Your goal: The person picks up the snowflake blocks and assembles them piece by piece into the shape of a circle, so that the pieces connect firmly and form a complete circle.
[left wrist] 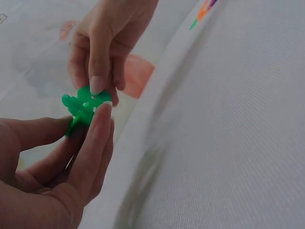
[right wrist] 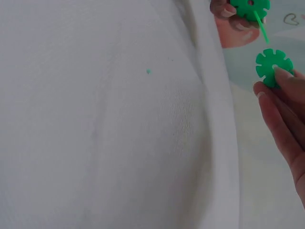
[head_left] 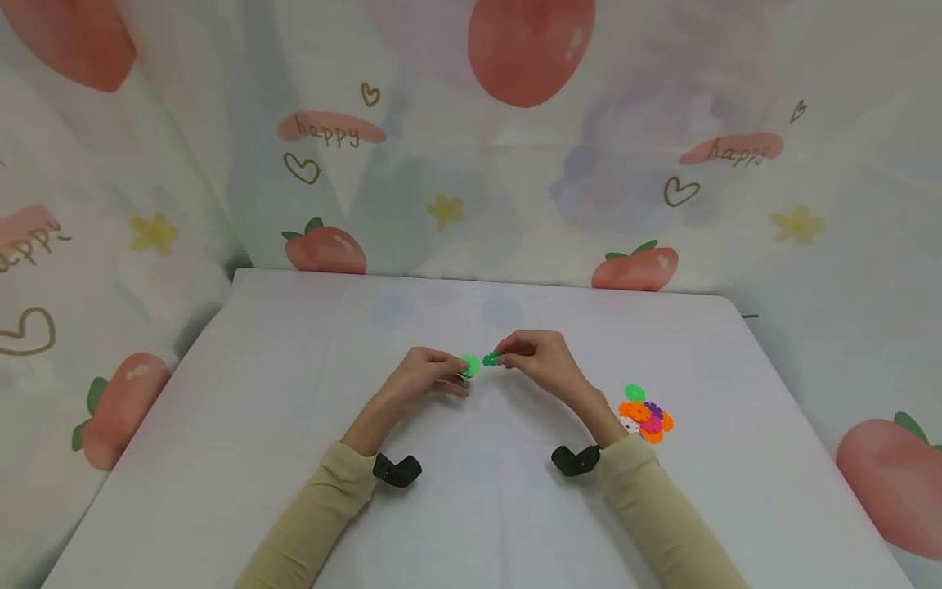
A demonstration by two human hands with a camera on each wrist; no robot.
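My left hand (head_left: 421, 378) pinches light green notched plastic discs (head_left: 472, 366), a flat one with another slotted in edge-on; the edge-on one shows as a thin strip in the right wrist view. Facing it, my right hand (head_left: 543, 360) holds a single darker green snowflake disc (right wrist: 270, 63) by its edge between thumb and fingers. A narrow gap parts the two hands' pieces in the head and right wrist views. From the left wrist the green pieces overlap, and the right hand's fingertips (left wrist: 96, 85) hide part of them.
On the white table (head_left: 471, 523), to the right of my right forearm, lies a loose pile of notched discs (head_left: 636, 411) in orange, pink, purple, white and green. A patterned cloth backdrop (head_left: 515, 188) rises behind the table and on the left.
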